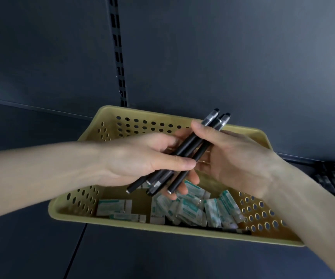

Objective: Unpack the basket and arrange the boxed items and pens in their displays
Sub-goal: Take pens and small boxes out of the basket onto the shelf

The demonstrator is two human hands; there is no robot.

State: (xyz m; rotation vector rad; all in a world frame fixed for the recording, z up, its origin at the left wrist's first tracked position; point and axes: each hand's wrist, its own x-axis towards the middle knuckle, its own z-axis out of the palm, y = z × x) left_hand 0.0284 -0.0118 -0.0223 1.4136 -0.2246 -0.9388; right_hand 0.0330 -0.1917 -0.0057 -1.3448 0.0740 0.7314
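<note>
Both hands (182, 156) grip pens (184, 150) above basket (106, 218).

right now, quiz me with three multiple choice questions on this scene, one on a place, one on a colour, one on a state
1. Where are the small boxes?
A. in the basket
B. stacked on a chair
C. in a drawer

2. What colour is the basket?
A. red
B. white
C. yellow

3. How is the bundle of pens kept up?
A. it lies flat on a shelf
B. both hands hold it above the basket
C. it stands in a cup

Answers:
1 A, the boxes lie loose on the basket floor.
2 C, its holed walls and rim are yellow.
3 B, the left hand and the right hand both grip the black pens over the basket.
</note>
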